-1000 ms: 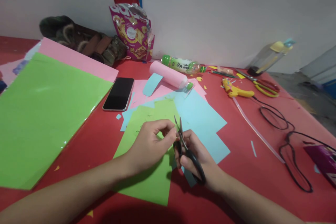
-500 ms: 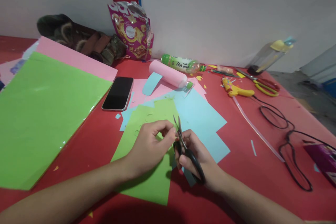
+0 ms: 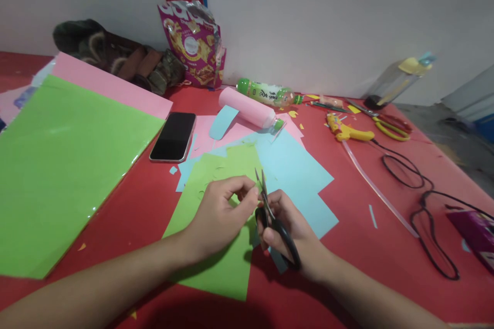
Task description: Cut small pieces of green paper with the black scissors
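My right hand [image 3: 291, 229] grips small scissors [image 3: 285, 241] with black handles, their blades pointing up and slightly apart. Thumb and fingertips of my left hand [image 3: 227, 208] are pinched on a small piece of green paper [image 3: 259, 184] at the blades; most of it is hidden. Beneath both hands lies a green sheet [image 3: 227, 272] with a few thin clippings on it. Light blue paper [image 3: 297, 169] spreads out under it to the right. Beyond, a pink-wrapped bottle [image 3: 247, 108] lies on its side, with a blue paper strip [image 3: 224, 122] against it.
A phone [image 3: 173, 137] and a stack of green sheets [image 3: 73, 175] lie left. At the right are a yellow glue gun [image 3: 347, 131] with its cord, and pliers [image 3: 391, 128]. Along the wall stand a snack bag [image 3: 193, 46] and a drink bottle lying down [image 3: 266, 93].
Both hands and the scissors hold almost the same position. The green piece at the blades shows slightly more now.
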The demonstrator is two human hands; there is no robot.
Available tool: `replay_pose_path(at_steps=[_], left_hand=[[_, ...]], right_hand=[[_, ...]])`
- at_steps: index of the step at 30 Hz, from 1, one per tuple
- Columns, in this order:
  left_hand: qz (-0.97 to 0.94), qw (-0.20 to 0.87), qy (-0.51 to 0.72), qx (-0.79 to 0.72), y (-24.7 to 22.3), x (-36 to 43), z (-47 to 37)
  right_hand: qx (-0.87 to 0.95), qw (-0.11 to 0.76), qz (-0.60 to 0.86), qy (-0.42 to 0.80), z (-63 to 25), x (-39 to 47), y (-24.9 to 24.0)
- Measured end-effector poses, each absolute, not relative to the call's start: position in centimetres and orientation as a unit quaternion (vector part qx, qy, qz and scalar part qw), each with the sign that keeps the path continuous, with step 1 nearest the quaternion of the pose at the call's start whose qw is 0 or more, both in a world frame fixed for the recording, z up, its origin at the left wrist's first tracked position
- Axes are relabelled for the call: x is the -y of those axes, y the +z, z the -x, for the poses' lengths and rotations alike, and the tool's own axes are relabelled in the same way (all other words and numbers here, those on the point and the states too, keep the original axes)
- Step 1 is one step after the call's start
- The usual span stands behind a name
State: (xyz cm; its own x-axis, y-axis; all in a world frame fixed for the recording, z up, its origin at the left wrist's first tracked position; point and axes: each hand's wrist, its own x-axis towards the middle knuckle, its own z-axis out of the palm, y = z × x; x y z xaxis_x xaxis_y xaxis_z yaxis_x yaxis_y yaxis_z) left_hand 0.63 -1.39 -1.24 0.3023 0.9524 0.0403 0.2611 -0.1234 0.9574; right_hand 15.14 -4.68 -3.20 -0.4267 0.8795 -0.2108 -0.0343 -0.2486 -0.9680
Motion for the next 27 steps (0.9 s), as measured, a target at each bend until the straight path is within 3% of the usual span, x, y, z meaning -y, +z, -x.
replay_pose_path(at_steps=[27], left_hand=[[-0.728,0.435,0.296,-0.440,0.2,0.1,0.5]], right_hand=[[0.531,0.345,0.417,0.652,-15.3,4.5,-3.2]])
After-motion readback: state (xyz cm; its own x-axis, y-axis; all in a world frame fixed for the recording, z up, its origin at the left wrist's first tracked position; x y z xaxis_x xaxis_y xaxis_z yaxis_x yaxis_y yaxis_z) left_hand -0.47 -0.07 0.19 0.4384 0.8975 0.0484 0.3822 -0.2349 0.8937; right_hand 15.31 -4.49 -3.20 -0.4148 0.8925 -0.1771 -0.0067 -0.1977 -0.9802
